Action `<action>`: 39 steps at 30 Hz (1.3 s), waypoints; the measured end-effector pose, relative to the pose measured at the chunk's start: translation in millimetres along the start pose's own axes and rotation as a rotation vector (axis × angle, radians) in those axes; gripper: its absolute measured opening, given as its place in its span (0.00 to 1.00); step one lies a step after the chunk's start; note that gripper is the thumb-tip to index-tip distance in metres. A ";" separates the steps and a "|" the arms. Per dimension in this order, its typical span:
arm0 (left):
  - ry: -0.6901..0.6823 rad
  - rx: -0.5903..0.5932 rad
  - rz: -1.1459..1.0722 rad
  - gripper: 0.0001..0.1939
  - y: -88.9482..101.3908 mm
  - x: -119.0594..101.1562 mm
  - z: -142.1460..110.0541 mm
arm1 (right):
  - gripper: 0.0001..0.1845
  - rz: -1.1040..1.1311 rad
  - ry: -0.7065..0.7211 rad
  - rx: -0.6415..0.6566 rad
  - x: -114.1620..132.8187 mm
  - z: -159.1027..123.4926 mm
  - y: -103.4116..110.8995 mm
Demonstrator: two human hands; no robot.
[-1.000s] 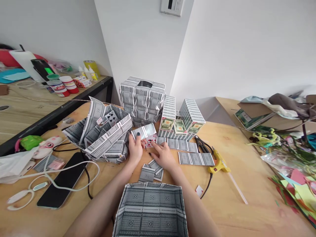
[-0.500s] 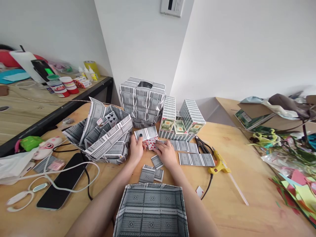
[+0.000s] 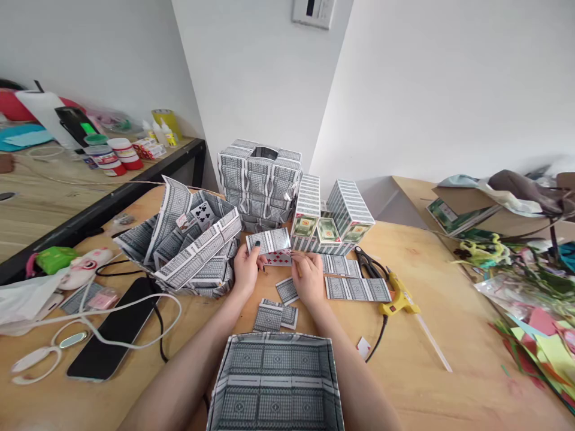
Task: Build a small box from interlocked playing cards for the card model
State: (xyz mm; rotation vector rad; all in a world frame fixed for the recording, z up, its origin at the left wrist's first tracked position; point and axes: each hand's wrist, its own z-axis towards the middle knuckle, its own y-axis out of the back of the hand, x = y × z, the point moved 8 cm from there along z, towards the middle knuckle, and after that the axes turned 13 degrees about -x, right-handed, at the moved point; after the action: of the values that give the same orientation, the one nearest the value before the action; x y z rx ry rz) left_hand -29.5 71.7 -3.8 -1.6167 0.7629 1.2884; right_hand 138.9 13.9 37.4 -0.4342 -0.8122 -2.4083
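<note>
Smooth wood table: two flat strips left of one glue gun; left hand pinches one card panel; right hand beside it, grip unclear.

So the light wooden table has a black phone, black-handled scissors, a yellow glue gun and loose grey-patterned playing cards lying right on it.

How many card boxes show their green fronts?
3: left box, middle box and right box, in a row behind the card strips. Others could be hidden.
</note>
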 end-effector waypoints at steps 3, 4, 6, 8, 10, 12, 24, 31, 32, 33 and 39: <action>0.036 -0.037 -0.108 0.13 3.1 -1.6 2.0 | 0.08 0.062 -0.083 -0.151 -5.7 1.4 12.7; 0.062 -0.053 -0.149 0.14 4.2 -0.5 2.8 | 0.08 0.087 -0.124 -0.180 -9.2 1.0 14.8; 0.123 -0.078 -0.225 0.14 5.3 2.7 3.8 | 0.07 0.145 -0.235 -0.217 -18.8 -1.6 16.1; 0.177 -0.078 -0.293 0.12 4.3 5.7 3.8 | 0.07 0.204 -0.371 -0.251 -30.9 -6.1 15.4; 0.211 -0.070 -0.340 0.10 2.7 7.8 3.6 | 0.09 0.255 -0.506 -0.283 -42.7 -11.4 13.6; 0.219 -0.064 -0.342 0.11 1.9 10.3 4.3 | 0.10 0.304 -0.612 -0.298 -51.5 -15.1 11.2; 0.225 -0.089 -0.173 0.08 3.8 28.6 7.6 | 0.17 0.730 -0.950 -0.100 -58.9 -22.6 -15.6; 0.535 0.085 -0.379 0.12 -16.4 28.9 -8.3 | 0.13 0.836 -0.945 0.087 -40.7 -25.7 -29.3; 0.596 0.116 -0.398 0.12 -19.2 31.0 -10.9 | 0.14 0.874 -0.976 0.106 -39.1 -26.9 -30.9; 0.646 0.136 -0.417 0.11 -21.3 32.7 -12.8 | 0.15 0.920 -1.007 0.125 -37.2 -27.8 -32.0; 0.605 0.072 -0.640 0.15 -19.3 25.8 -2.0 | 0.17 1.077 -1.043 0.404 -19.0 -35.2 -30.5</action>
State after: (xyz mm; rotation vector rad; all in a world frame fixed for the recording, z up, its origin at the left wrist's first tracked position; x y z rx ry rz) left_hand -5.0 79.3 -23.3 -1.9914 0.5484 0.3123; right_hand 131.5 19.5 -12.0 -1.5198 -1.0338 -0.8952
